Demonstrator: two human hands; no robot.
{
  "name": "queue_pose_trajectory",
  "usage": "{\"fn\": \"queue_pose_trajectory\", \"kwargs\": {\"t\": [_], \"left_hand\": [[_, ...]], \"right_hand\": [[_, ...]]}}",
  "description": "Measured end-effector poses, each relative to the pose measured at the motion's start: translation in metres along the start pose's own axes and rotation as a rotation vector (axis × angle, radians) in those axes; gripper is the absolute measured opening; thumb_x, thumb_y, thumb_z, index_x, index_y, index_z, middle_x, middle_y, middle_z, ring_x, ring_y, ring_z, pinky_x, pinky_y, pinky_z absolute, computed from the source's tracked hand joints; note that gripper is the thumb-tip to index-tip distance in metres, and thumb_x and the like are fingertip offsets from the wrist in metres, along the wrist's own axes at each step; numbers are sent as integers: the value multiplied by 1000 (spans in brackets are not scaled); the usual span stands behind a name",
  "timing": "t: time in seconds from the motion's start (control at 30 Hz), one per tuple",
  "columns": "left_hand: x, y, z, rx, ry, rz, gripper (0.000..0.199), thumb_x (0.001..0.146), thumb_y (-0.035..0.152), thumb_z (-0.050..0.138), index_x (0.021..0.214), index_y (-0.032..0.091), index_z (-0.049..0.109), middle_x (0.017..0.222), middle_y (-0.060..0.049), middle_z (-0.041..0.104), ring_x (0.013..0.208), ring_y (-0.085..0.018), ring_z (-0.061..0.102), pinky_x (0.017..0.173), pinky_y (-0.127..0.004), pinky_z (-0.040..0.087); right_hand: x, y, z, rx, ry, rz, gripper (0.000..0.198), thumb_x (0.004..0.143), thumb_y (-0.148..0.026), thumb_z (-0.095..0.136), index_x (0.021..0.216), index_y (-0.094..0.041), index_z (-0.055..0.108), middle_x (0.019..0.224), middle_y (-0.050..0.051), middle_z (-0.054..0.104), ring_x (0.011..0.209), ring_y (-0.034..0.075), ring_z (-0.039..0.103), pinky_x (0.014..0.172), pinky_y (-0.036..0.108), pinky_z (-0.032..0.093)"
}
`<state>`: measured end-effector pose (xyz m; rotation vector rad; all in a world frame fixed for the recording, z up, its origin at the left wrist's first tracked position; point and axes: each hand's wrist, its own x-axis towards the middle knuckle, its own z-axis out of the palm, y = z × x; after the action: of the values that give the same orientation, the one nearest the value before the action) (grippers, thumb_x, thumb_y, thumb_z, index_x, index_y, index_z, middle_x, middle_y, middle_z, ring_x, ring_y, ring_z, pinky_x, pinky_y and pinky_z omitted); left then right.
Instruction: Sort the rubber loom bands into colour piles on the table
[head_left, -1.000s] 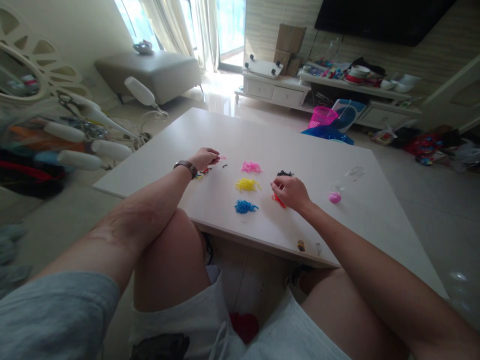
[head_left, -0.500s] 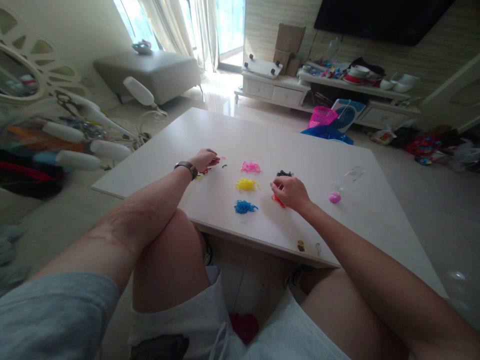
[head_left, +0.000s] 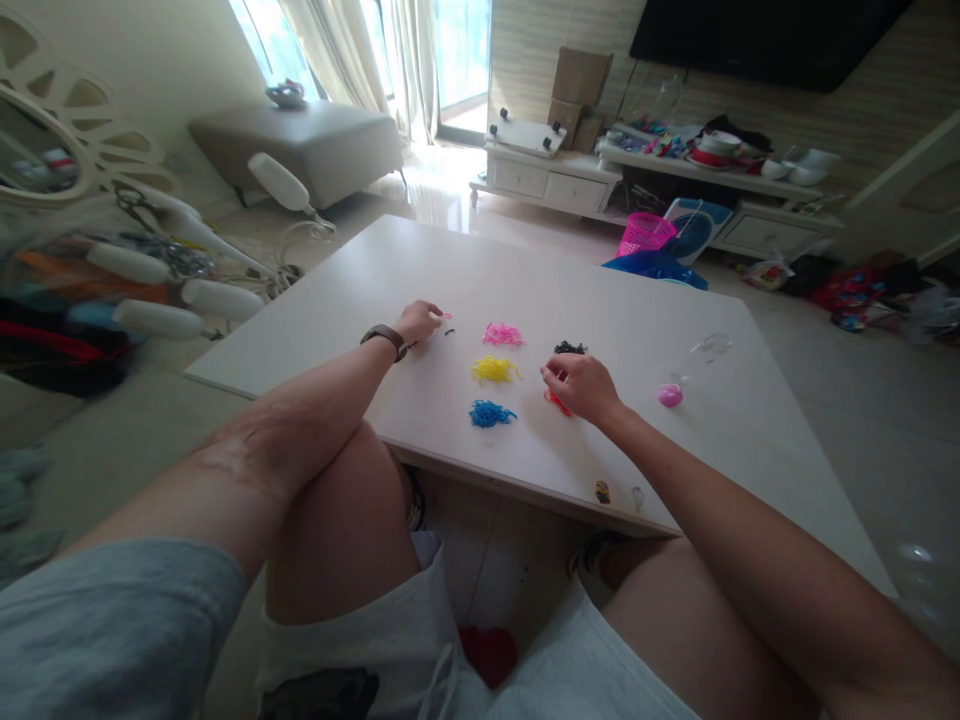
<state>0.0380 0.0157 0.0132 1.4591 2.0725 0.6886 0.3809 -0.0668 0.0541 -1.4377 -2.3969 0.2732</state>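
My left hand [head_left: 420, 322] is low over the white table [head_left: 315, 320], fingers drawn together. Just past its fingertips lie a pink rubber band [head_left: 448, 316] and a short black band [head_left: 450, 332]. My right hand [head_left: 583, 386] has its fingers curled with thumb and forefinger pinched; what they hold, if anything, is too small to make out. Partly under it lie red rubber bands [head_left: 557, 402], and beyond it a black pile [head_left: 571, 347]. Between my hands sit heaps of pink bands [head_left: 502, 334], yellow bands [head_left: 495, 370] and blue bands [head_left: 491, 413].
On the right of the table lie a pink rounded object [head_left: 670, 396] and a clear plastic piece [head_left: 711, 347]. A small yellow-and-black figure [head_left: 602, 491] and a clear small piece [head_left: 637, 498] are by the near edge. A pink basket [head_left: 645, 233] stands behind the table.
My left hand has shifted slightly right, covering the small red, yellow and black bands that showed beneath it. My right hand stays in practically the same place.
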Motion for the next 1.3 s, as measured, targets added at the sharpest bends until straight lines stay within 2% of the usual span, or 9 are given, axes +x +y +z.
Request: {"fn": "queue_pose_trajectory", "kwargs": {"t": [0.17,0.27,0.4,0.53,0.77,0.87,1.07,1.3], "left_hand": [[3,-1,7,164,11,11,27,78,19,72,105,17,76,96,-10,73,86,-21,65,81,-28,50],[6,-4,6,200,30,-10,25,76,17,74,101,16,74,98,-11,73,88,-21,64,80,-28,49],[9,-6,5,205,60,2,39,72,18,79,110,17,71,99,-8,72,91,-21,64,82,-27,49],[9,-2,7,196,23,22,36,73,16,78,109,18,74,103,-8,72,95,-21,63,85,-26,48],[7,4,8,184,-6,30,21,75,13,72,95,15,78,97,-12,74,88,-22,65,79,-28,50],[5,5,3,166,-31,-7,16,77,18,70,91,14,79,88,-12,74,83,-22,65,76,-29,50],[-1,7,-3,159,-64,15,22,66,26,83,85,17,79,83,-8,73,78,-20,64,70,-27,51],[-1,9,-3,118,-35,61,16,65,22,86,78,16,79,75,-5,71,72,-16,61,70,-24,50]], "right_hand": [[0,-1,0,0,-5,4,27,92,-35,53,76,-21,69,79,4,74,70,17,62,65,29,36],[1,0,0,0,-6,10,27,92,-35,54,76,-22,70,79,4,74,70,17,62,65,29,37],[0,0,1,-1,-6,12,27,92,-35,54,76,-22,71,79,4,74,70,18,62,65,29,36],[0,-1,1,-7,-5,8,27,92,-35,54,76,-22,71,79,4,74,69,17,61,64,29,36],[0,-1,1,-7,-3,14,27,92,-35,55,75,-22,71,80,4,74,70,18,62,65,29,37],[1,-1,1,-7,-4,13,26,92,-35,55,75,-22,71,79,4,74,70,18,62,64,29,37],[0,0,2,-15,-12,7,26,92,-35,54,75,-22,70,81,4,74,69,17,62,64,29,36],[0,0,2,-19,-14,10,27,92,-35,54,77,-22,71,82,4,75,70,17,61,64,29,35]]}}
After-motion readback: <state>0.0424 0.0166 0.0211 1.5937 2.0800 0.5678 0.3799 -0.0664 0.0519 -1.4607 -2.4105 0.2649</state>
